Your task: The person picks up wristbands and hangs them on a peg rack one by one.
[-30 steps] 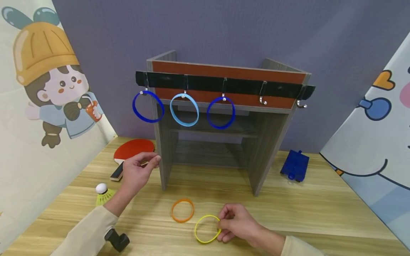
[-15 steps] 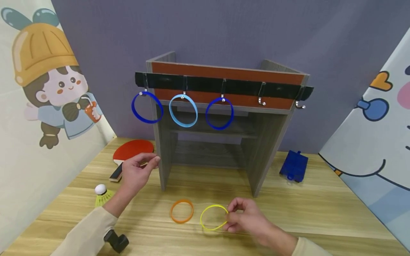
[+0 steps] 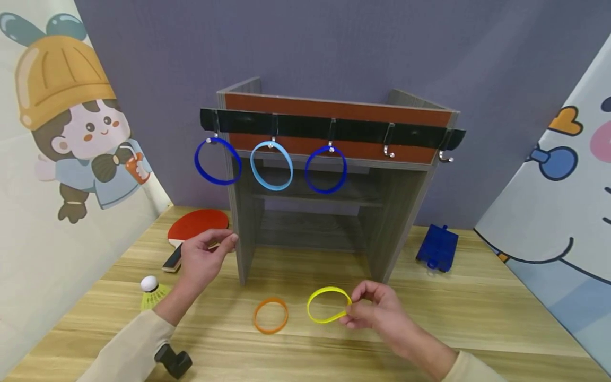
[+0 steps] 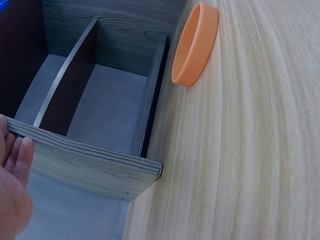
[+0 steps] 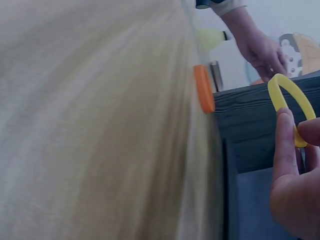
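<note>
My right hand [image 3: 382, 313] pinches a thin yellow silicone wristband [image 3: 329, 288] by its right side, thumb against fingers. In the right wrist view the yellow wristband [image 5: 276, 95] stands out beyond the fingertips. An orange wristband [image 3: 270, 317] lies on the table to the left of it. My left hand [image 3: 205, 257] holds the front edge of the grey wooden shelf's [image 3: 240, 233] left side panel with its fingertips. Across the shelf top runs a black hook rail [image 3: 305, 126]. From its hooks hang a dark blue wristband [image 3: 202, 171], a light blue wristband [image 3: 272, 187] and another dark blue wristband [image 3: 326, 191].
Two bare hooks [image 3: 389, 152] are at the rail's right end. A red table tennis paddle [image 3: 198, 225] and a yellow shuttlecock [image 3: 153, 294] lie at the left. To the right of the shelf is a blue plastic object [image 3: 437, 248] on the wooden table [image 3: 477, 307].
My right hand has lifted the yellow wristband up and to the right, toward the shelf. The left hand stays at the side panel, and the orange wristband has not moved.
</note>
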The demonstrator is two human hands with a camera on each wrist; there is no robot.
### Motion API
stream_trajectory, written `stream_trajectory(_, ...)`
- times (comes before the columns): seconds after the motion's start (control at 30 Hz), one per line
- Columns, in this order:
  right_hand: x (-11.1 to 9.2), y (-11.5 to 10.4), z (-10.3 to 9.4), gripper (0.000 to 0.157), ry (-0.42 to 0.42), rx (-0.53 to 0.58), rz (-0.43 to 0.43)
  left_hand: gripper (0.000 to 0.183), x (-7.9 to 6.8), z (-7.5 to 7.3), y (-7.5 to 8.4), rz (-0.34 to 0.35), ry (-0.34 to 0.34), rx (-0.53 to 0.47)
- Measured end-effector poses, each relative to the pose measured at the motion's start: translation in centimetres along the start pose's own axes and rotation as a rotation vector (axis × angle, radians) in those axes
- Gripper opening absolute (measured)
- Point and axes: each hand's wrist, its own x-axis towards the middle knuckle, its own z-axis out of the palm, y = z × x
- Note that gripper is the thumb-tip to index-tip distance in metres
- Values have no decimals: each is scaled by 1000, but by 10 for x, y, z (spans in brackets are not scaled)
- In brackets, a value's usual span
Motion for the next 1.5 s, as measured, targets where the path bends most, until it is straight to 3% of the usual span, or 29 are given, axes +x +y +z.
stream_trajectory(0.1, 1, -6, -3, 16, -19, 35, -60, 10, 0, -1, -4, -16, 2, 5)
stream_trajectory(0.37, 2, -25, -9, 15, -80, 106, -176, 7, 0, 0, 16, 24, -32, 29)
stream_trajectory(0.63, 6, -45, -12, 21, -141, 200, -285, 9, -1, -2, -7, 15, -5, 10)
stream_trajectory(0.87, 10, -60, -10, 24, -132, 272, -347, 11, -1, -3, -7, 7, -13, 6)
stream_trajectory(1.1, 13, -82, -7, 24, -92, 298, -451, 7, -1, 1, 17, 6, -23, 16)
stream_trajectory(1.2, 12, -93, -6, 23, -44, 303, -473, 7, -1, 1, 20, -5, -24, 32)
stream_trajectory(1.43, 16, -113, -6, 22, 4, 354, -510, 7, -1, 1, 18, 4, -25, 22)
stream_trajectory(1.5, 18, -117, -6, 22, 3, 364, -523, 7, -1, 0, 11, 11, -20, 2)
